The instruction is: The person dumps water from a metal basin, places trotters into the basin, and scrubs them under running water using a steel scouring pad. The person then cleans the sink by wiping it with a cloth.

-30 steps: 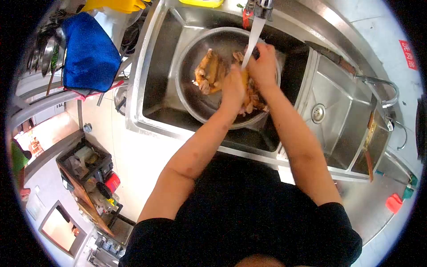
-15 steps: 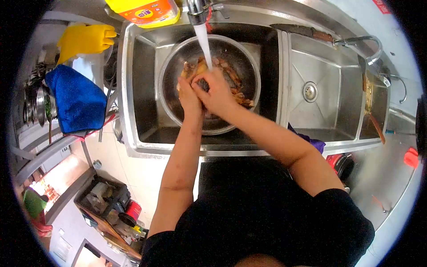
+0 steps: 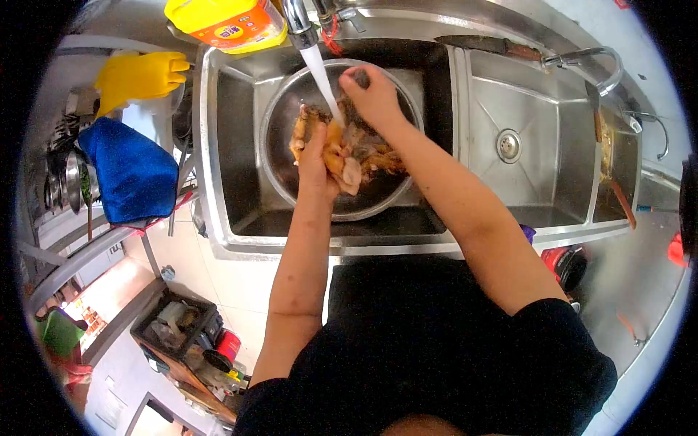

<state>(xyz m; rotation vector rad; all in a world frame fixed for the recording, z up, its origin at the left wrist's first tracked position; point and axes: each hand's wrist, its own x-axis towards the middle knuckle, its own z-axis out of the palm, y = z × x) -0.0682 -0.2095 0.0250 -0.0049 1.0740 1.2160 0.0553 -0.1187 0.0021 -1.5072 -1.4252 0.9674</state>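
Note:
Under a running stream of water, my left hand (image 3: 314, 166) is closed around a yellowish-brown piece of meat (image 3: 350, 173) with a pale, bone-like end. It is above a large round metal bowl (image 3: 275, 171) standing in the left sink basin. My right hand (image 3: 374, 98) is raised near the bowl's far rim, apart from the meat. Its thumb and fingers curl around a small dark wad (image 3: 360, 77), whose kind I cannot make out. More brown meat pieces (image 3: 382, 161) lie in the bowl, partly hidden by my right forearm and the splashing.
The faucet (image 3: 299, 29) pours from above, beside a yellow-and-orange detergent jug (image 3: 231, 29). A knife (image 3: 487, 48) rests along the back edge of the right basin (image 3: 538, 171). Yellow gloves (image 3: 138, 78) and a blue cloth (image 3: 131, 171) hang at left.
My right hand has moved up and away from my left hand toward the far rim. The meat in my left hand shows more fully. The view has shifted slightly.

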